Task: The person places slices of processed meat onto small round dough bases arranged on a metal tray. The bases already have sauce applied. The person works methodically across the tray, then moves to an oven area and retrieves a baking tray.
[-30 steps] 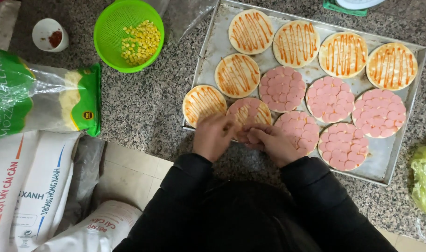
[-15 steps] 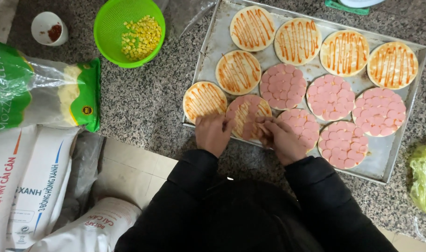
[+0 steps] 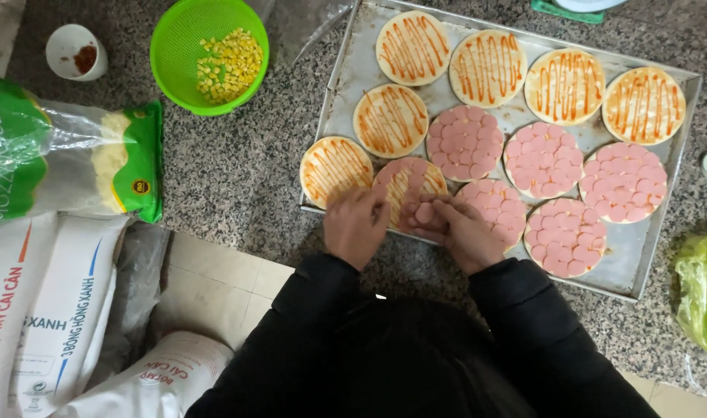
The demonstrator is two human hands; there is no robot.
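Sausage slices (image 3: pixel 425 212) now pinched by right hand (image 3: pixel 454 230); left hand's (image 3: pixel 356 224) grip seemingly empty.

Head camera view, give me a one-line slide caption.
Both hands, left hand and right hand, lay pink sausage slices on a sauced round base in a metal tray.

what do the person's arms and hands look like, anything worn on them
Both arms are covered by long black sleeves that end at the wrists. The left hand and the right hand are bare: no gloves, and no rings, watch or bracelet can be seen.
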